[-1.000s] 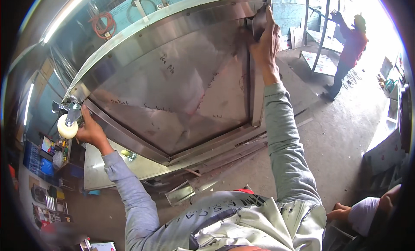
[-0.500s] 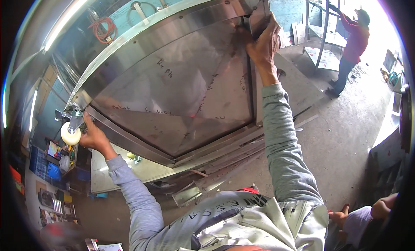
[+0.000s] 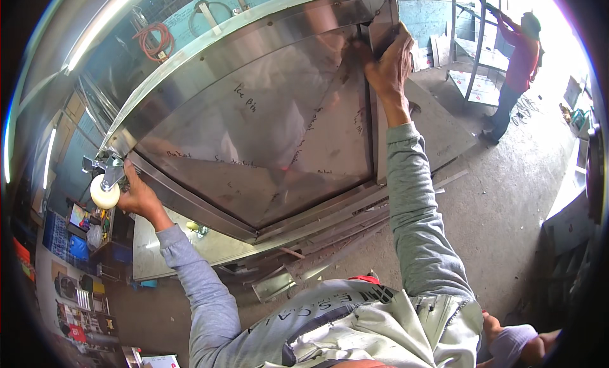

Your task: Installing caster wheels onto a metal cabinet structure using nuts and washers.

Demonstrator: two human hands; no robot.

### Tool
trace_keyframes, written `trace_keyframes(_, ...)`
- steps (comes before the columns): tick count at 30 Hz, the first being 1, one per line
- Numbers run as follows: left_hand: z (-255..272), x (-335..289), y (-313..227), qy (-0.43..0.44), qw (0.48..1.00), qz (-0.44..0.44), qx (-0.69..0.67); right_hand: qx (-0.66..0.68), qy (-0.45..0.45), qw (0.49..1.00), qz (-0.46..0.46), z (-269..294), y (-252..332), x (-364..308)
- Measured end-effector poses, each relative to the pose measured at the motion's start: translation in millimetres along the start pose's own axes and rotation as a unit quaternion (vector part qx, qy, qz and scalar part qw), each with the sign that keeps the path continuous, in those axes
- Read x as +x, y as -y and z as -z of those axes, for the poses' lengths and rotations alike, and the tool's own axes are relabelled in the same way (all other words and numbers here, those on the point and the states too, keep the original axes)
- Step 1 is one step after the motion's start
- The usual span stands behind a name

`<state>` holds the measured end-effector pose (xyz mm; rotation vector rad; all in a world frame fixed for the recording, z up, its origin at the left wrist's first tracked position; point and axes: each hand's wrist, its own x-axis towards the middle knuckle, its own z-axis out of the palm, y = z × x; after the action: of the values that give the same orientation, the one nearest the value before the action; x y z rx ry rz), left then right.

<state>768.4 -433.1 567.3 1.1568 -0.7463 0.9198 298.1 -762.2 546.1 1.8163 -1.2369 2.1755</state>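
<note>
One steel-panelled frame [image 3: 254, 130] is occupying 11 o'clock, left hand [image 3: 141, 195] gripping its corner at 9, right hand [image 3: 389, 67] its edge at 1; one caster [image 3: 105, 192] seemingly fitted, loose caster [image 3: 193, 226] lying at 8.

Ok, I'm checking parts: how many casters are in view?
2: one caster beside the left hand, another caster on the pale table; more may be hidden.

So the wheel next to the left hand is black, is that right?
Not quite: the wheel is creamy white, not black. It is next to the left hand, as you said. The head view shows it.
</note>
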Motion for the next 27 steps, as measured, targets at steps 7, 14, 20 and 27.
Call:
trace_keyframes(7, 2.4, 2.4, 6.1, -0.003, 1.000, 0.004, 0.026, -0.004, -0.019, 1.000, 0.018, -3.6, -4.7, -0.5)
trace_keyframes(14, 1.3, 0.1, 2.5, -0.005, 1.000, 0.000, 0.005, 0.004, -0.012, 1.000, 0.001, -2.6, -3.9, -1.4)
trace_keyframes(20, 1.9, 0.6, 5.5, -0.008, 1.000, 0.019, 0.007, 0.005, -0.013, 1.000, 0.000, -2.9, -5.2, -1.8)
trace_keyframes(27, 1.2, 0.1, -0.4, -0.004, 1.000, 0.019, 0.003, 0.001, -0.006, 1.000, -0.024, 1.8, 5.0, -2.2)
